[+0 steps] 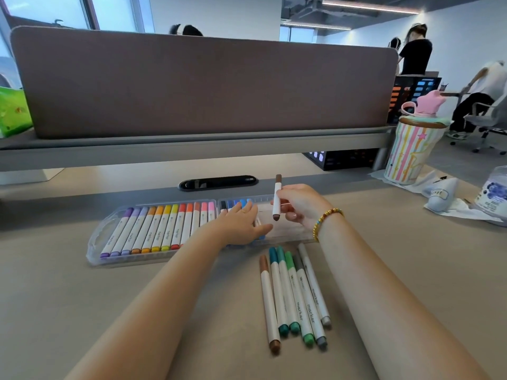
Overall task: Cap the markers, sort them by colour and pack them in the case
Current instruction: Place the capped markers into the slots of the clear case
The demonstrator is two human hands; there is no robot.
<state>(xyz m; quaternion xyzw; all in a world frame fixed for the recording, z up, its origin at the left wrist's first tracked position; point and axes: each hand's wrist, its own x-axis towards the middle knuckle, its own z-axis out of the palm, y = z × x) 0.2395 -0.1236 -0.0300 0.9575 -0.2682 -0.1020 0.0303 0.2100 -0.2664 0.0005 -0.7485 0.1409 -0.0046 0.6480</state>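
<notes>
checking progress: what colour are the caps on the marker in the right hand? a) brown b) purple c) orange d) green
a: the right hand pinches a white marker with a brown cap at each end, above the case.

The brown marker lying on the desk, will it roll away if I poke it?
Probably a little: the brown marker looks round and smooth, and it lies loose on the flat desk. Pushed rightward, the teal marker beside it would likely stop it. It looks stiff and light, so lifting should be easy.
</notes>
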